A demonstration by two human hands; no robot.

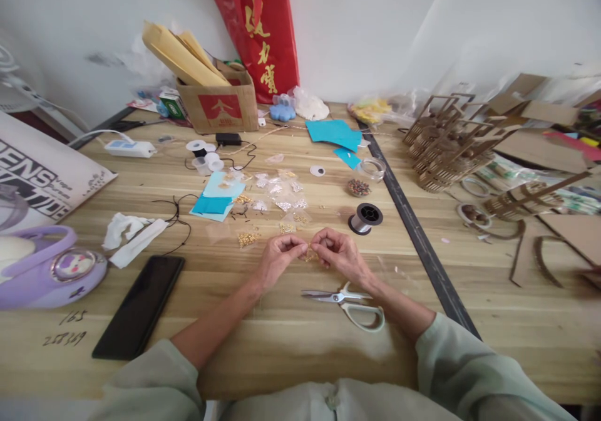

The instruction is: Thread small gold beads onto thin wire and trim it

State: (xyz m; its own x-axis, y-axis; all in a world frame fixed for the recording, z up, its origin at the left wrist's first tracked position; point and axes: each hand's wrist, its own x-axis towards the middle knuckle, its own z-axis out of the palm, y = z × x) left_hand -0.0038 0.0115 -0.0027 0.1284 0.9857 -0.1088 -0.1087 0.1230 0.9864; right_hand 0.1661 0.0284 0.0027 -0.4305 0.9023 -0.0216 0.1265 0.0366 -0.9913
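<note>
My left hand point(282, 258) and my right hand point(339, 255) meet over the middle of the table, fingertips almost touching. Both are closed in a pinch. Something tiny and gold-coloured shows between them, too small to name. Just below and behind the fingertips are small gold beads point(310, 256). Another heap of gold beads point(248, 239) lies left of my left hand, with small bags of silvery pieces point(284, 198) farther back. White-handled scissors point(342, 296) rest beneath my right wrist, blades pointing left. A spool of thin wire point(365, 219) stands beyond my right hand.
A black phone point(138, 308) and a purple cup point(51, 270) are on the left. Blue paper sheets point(213, 203) lie farther back. A cardboard box point(218, 104) and red bag point(263, 32) stand against the wall. Small woven baskets point(446, 148) crowd the right, past a dark strip point(417, 233).
</note>
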